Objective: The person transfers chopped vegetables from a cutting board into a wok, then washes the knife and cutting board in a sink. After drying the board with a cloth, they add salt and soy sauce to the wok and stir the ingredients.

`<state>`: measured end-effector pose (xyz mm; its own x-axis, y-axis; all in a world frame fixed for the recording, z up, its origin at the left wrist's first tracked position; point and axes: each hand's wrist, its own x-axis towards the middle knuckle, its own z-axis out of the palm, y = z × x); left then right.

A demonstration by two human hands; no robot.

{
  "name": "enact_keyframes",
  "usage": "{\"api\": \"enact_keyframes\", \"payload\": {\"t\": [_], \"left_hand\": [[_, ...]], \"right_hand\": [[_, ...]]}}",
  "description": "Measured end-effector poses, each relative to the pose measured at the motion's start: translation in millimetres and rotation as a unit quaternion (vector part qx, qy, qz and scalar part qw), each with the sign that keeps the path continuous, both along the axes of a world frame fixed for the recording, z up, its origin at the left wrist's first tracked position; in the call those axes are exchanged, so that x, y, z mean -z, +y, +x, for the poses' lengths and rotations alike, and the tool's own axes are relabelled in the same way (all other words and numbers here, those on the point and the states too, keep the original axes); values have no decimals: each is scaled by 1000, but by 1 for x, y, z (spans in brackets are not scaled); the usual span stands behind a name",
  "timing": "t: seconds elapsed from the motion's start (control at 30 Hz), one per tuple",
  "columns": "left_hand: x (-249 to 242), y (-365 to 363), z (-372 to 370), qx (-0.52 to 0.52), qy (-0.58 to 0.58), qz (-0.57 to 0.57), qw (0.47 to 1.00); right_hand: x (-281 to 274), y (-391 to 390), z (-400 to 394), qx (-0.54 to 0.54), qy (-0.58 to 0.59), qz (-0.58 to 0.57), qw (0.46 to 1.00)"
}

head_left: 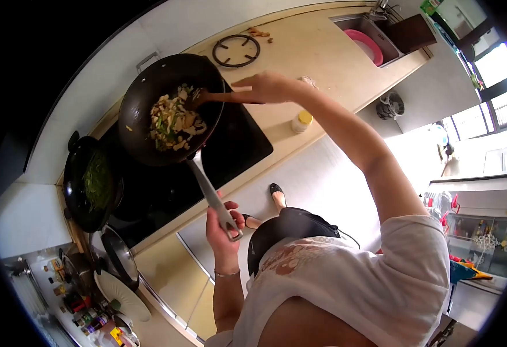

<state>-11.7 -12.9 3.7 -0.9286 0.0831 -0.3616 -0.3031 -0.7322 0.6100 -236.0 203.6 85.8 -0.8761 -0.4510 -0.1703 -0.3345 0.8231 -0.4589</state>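
Observation:
My left hand [223, 224], with a bracelet at the wrist, is closed around the grey metal handle of a dark wok [135, 107]. The wok is over the black cooktop [239, 139]. Inside it lies a heap of pale sliced food [175, 121] with green pieces. My right hand [269, 88] reaches over the wok's right side, closed on a wooden spatula [227, 97]. The spatula's blade touches the upper right edge of the food. Some of its far end is hidden by the food.
A second dark pan [74, 199] with green vegetables stands left of the wok. A round burner ring [236, 51] and a yellow-lidded jar [302, 121] are on the counter. Beyond is a sink [389, 43] holding a pink basin [364, 46]. Lids and bottles crowd the lower left.

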Motion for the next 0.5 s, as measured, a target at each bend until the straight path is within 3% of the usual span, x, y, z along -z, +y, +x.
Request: {"api": "enact_keyframes", "payload": {"t": [0.07,0.1,0.17,0.2,0.23,0.27,0.3,0.4,0.47,0.5], "left_hand": [[1,5,1,-28,-20,66,997],[2,7,3,-60,-38,131,989],[55,9,16,-36,-55,91,994],[76,13,17,-15,-70,51,996],[79,20,13,78,-141,-37,986],[77,35,8,77,-142,-38,986],[74,57,0,132,-89,-141,977],[69,113,-42,229,112,-416,873],[89,147,-69,127,302,-581,745],[88,164,-83,115,320,-607,718]], "right_hand": [[9,34,-15,161,-72,-187,966],[11,59,-17,160,-30,-131,978],[17,88,0,114,-44,121,985],[44,106,17,66,48,94,992],[76,115,34,67,117,79,988],[77,107,42,103,31,142,984],[81,103,48,127,20,149,980],[96,99,53,166,8,100,981],[102,103,53,175,-3,83,981],[105,102,52,182,-14,65,981]]}}
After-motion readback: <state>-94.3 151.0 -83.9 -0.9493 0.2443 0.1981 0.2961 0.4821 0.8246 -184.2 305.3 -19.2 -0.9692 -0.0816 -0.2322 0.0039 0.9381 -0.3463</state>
